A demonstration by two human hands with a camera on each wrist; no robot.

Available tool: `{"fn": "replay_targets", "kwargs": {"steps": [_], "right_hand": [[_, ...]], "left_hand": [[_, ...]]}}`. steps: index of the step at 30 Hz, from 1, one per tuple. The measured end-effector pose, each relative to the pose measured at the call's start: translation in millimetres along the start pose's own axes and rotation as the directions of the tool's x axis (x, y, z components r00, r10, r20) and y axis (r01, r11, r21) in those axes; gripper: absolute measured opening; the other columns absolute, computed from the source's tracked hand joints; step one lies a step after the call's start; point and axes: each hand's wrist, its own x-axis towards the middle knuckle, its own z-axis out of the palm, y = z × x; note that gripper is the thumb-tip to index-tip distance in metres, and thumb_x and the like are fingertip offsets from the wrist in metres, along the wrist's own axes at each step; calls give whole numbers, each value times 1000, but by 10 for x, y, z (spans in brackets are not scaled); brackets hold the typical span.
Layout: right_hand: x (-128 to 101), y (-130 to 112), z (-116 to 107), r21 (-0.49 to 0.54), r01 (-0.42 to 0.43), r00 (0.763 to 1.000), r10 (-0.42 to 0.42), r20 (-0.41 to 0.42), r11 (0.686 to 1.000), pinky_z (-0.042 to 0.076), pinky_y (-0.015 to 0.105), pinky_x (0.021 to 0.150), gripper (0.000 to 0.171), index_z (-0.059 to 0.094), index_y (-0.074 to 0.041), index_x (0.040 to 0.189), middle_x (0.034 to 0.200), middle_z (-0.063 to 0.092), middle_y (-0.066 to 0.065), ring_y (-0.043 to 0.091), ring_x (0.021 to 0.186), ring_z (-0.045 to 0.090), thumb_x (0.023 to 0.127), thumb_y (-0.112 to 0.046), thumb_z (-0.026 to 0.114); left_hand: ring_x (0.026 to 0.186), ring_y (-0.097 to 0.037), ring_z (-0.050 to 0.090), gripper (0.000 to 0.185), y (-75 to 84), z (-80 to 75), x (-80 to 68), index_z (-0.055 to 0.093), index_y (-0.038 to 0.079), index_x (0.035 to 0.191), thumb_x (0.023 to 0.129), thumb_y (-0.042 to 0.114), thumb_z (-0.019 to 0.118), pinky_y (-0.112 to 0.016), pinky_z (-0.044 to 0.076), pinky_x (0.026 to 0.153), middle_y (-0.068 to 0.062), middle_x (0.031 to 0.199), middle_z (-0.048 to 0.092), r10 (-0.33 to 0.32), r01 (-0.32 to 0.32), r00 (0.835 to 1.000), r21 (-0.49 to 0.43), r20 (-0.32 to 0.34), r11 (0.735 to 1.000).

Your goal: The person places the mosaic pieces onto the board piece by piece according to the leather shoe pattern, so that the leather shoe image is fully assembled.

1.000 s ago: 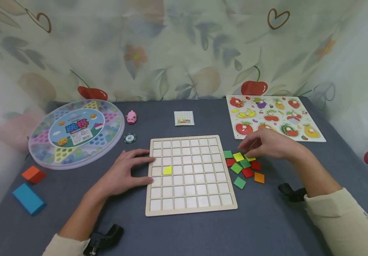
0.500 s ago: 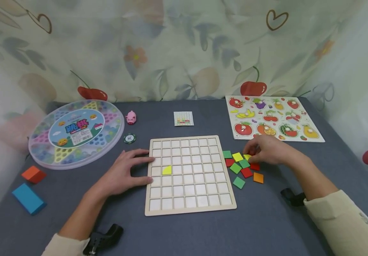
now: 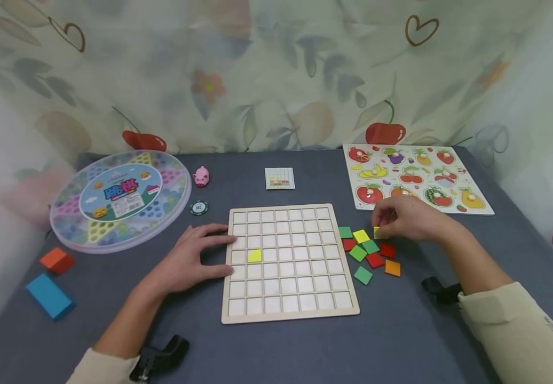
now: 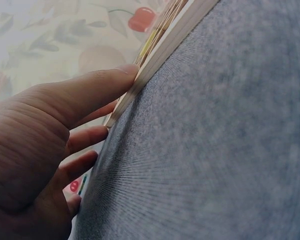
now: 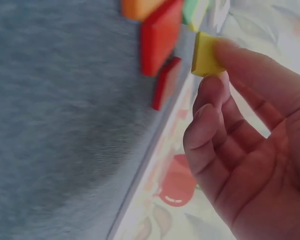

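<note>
A small yellow square tile [image 5: 206, 62] sits pinched at the fingertips of the right hand [image 3: 408, 220], lifted just above the loose pile of coloured tiles [image 3: 368, 253] beside the wooden grid board [image 3: 288, 262]

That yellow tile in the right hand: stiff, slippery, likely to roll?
The yellow tile, pinched by the right hand, looks rigid, keeping flat faces and square edges. Being thin and flat, it probably won't roll. Its smooth painted face may slip, and it seems light.
</note>
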Motion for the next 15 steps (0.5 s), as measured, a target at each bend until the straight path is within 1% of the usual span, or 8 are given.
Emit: {"fn": "replay_targets", "kwargs": {"steps": [3, 7, 11, 15], "right_hand": [[-1, -31, -44, 33, -8, 1000, 9, -21, 999, 52, 30, 69, 15, 70, -9, 98, 84, 66, 3, 20, 78, 59, 90, -17, 80], [26, -110, -67, 73, 6, 1000, -4, -30, 997, 55, 31, 71, 17, 69, -9, 102, 90, 67, 5, 21, 80, 62, 92, -19, 78], [116, -247, -15, 133, 48, 999, -47, -9, 990, 56, 34, 67, 17, 68, -9, 103, 88, 66, 7, 24, 75, 61, 93, -20, 77], [217, -415, 66, 217, 96, 994, -104, 28, 972, 58, 37, 69, 17, 68, -7, 104, 88, 66, 10, 25, 74, 62, 95, -19, 75]], "left_hand": [[148, -41, 37, 60, -2, 9, 3, 66, 18, 141, 88, 41, 83, -71, 3, 123, -16, 155, 48, 1, -1, 1000, -1, -1, 1000], [149, -41, 37, 60, -18, 18, 11, 66, 18, 141, 88, 42, 83, -71, 3, 123, -15, 155, 48, 2, -2, 1000, -1, 0, 1000], [149, -41, 37, 60, -29, 4, 12, 66, 18, 141, 88, 41, 83, -70, 3, 124, -15, 155, 48, 0, 0, 1000, -2, 0, 1000], [149, -40, 37, 60, -32, -4, 16, 66, 18, 140, 87, 40, 83, -70, 3, 124, -15, 156, 48, 4, -4, 1000, -3, 0, 1000]]}}
